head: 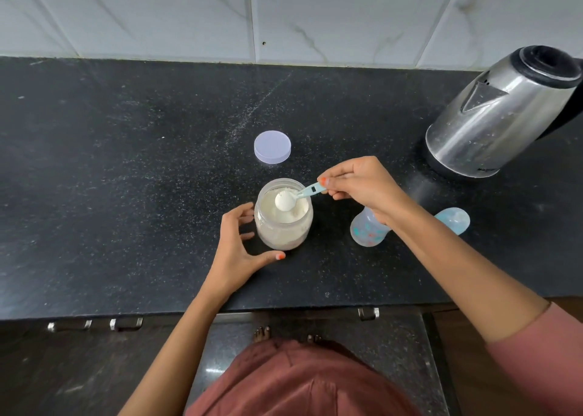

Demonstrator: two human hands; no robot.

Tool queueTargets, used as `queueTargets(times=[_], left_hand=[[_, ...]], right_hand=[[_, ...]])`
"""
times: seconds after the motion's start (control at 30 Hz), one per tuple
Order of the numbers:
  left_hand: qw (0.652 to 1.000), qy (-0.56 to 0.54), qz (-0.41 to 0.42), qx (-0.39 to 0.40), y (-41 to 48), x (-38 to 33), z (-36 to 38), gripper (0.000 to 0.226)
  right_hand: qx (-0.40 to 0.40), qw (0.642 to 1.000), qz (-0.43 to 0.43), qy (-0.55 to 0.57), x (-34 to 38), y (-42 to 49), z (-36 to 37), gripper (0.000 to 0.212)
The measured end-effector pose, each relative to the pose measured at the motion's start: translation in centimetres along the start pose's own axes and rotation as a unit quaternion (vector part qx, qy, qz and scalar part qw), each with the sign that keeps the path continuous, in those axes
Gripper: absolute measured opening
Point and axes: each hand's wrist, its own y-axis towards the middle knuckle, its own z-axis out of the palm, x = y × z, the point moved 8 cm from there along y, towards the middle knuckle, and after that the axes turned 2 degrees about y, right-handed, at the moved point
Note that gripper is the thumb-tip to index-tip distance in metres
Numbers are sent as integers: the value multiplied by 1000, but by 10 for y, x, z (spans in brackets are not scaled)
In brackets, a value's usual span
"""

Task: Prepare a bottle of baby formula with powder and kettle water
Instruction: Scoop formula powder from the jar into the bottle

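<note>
Scoop position: pale blue scoop (303, 193) was over the open mouth of the jar (282, 226), bowl just above the powder (295, 214).
Scoop axis: long axis ran across the view, bowl end to the left and slightly nearer the person, handle end up and to the right. The bowl faced up, heaped with white powder.
Right grip (359, 185): thumb and forefinger were pinched together on the handle's far end, other fingers curled in.
Left grip (239, 245): fingers and thumb were curved round the jar's left side, partly spread, fingertips at the wall, thumb tip by the near base.
Jar: upright on the dark worktop (126, 163), uncapped, well filled.
Lid (272, 147): lay flat behind the jar, apart from it.
Bottle (367, 229): stood right of the jar, partly hidden under the right forearm.
Bottle cap (454, 220): lay further right.
Kettle (501, 112): stood at the far right, spout facing left.
</note>
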Motion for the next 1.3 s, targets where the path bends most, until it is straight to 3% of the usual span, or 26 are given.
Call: queueTargets(times=[0.13,0.37,0.6,0.7,0.83,1.3], left_hand=[[998,9,-49,-44,-22,6,-3,63],[991,13,-53,119,-52,-15,54,22],[995,-6,11,100,-16,-62,103,48],[995,6,16,103,1,-72,124,71],[994,-2,-3,113,14,-75,147,84],[996,-38,7,82,16,-86,148,61]], right_hand=[[12,1000,8,1,-4,2,1,12],[39,999,4,8,-1,4,-1,11],[57,998,-4,12,4,9,-5,12],[67,998,0,17,6,9,-7,11],[74,997,10,23,6,10,-9,10],[75,997,13,28,5,12,-13,15]])
